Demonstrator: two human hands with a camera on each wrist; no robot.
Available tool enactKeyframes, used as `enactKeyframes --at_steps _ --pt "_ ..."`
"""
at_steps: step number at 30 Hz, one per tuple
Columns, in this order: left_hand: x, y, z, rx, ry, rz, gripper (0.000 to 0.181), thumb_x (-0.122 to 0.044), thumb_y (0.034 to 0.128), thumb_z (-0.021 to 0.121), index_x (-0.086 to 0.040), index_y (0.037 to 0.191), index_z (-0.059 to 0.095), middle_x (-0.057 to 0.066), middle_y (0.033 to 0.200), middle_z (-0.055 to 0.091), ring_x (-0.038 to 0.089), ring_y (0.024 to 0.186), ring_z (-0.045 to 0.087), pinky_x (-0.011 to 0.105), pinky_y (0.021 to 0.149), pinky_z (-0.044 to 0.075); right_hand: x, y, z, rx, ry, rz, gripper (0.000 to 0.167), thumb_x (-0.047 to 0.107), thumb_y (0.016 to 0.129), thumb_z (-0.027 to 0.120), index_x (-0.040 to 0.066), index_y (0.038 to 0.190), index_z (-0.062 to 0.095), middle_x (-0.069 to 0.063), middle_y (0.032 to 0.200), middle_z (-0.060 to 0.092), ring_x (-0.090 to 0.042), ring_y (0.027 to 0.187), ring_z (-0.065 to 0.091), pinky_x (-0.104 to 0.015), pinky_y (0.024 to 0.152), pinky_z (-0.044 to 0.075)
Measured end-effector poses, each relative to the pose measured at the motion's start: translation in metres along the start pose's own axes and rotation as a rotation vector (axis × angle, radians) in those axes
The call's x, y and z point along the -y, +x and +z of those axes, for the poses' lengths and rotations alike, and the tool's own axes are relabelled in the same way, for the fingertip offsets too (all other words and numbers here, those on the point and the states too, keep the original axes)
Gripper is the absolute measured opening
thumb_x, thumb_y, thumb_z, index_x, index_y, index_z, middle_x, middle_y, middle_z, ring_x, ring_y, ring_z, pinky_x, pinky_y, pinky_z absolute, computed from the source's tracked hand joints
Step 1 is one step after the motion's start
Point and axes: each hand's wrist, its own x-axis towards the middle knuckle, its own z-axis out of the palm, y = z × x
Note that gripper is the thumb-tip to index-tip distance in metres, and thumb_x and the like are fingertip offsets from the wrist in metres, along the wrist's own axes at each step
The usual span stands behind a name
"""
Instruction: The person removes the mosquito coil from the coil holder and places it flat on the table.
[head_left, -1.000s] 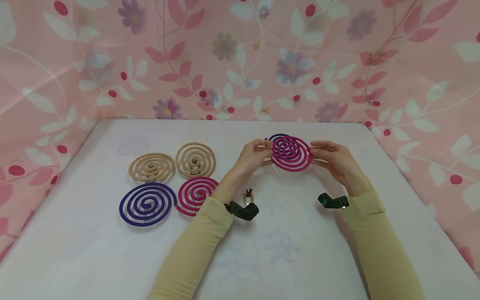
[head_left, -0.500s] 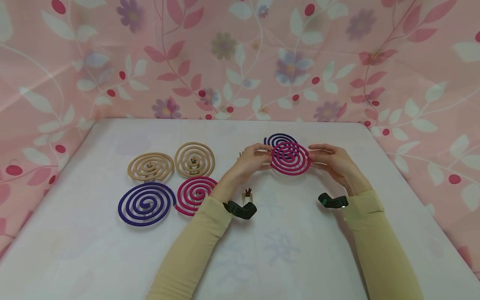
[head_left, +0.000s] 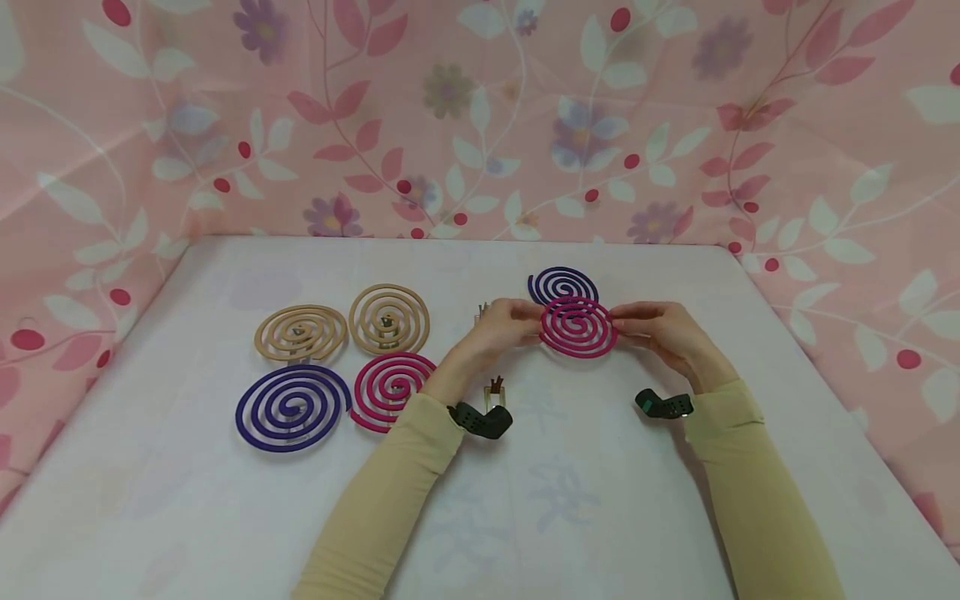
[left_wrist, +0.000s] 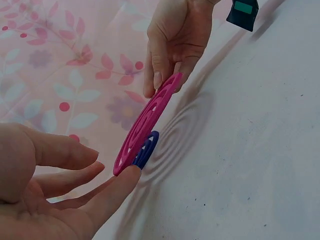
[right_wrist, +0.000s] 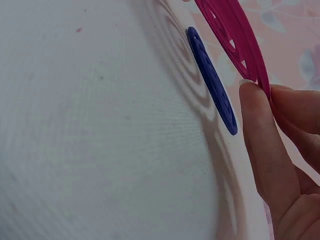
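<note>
Between my two hands a pink mosquito coil (head_left: 579, 333) is held above the white table. My left hand (head_left: 502, 327) holds its left edge; in the left wrist view one fingertip (left_wrist: 131, 172) touches the rim while other fingers are spread with a gap. On the opposite edge, my right hand (head_left: 663, 333) pinches the rim between thumb and fingers, clearest in the right wrist view. A dark blue mosquito coil (head_left: 561, 279) lies just behind, partly covered by the pink one. Whatever supports the blue coil is hidden.
At left, two tan coils (head_left: 302, 332), a larger dark blue coil (head_left: 294, 408) and another pink coil (head_left: 390, 387), partly behind my left forearm, sit on small stands. Small metal stands (head_left: 495, 393) are near my left wrist. A floral cloth (head_left: 480, 125) hangs behind the table (head_left: 600, 517).
Both hands have brought the pink coil lower and slightly nearer to me, tilting it flatter. More of the dark blue coil behind shows now.
</note>
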Motion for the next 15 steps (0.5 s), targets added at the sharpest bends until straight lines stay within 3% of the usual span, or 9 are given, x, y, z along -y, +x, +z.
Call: enactKeyframes --at_steps 6,15 --pt "-0.0016 -0.0033 0.0000 0.024 0.074 -0.034 0.033 0.000 0.0994 0.055 0.007 0.132 0.058 0.021 0.130 0.061 0.018 0.100 0.059 0.036 0.100 0.054 -0.0017 0.0014 0.0003 0.005 -0.035 0.011 0.051 0.010 0.097 0.065 -0.008 0.141 0.047 0.003 0.107 0.067 -0.009 0.095 0.069 -0.024 0.088 0.058" --pt "-0.0014 -0.0052 -0.0007 0.069 0.111 -0.045 0.035 -0.003 0.1005 0.054 0.006 0.134 0.057 0.021 0.131 0.060 0.019 0.101 0.059 0.036 0.101 0.053 -0.0047 0.0027 -0.0018 0.032 -0.054 0.007 0.049 0.008 0.097 0.065 -0.011 0.139 0.047 0.004 0.103 0.070 -0.010 0.092 0.070 -0.025 0.086 0.058"
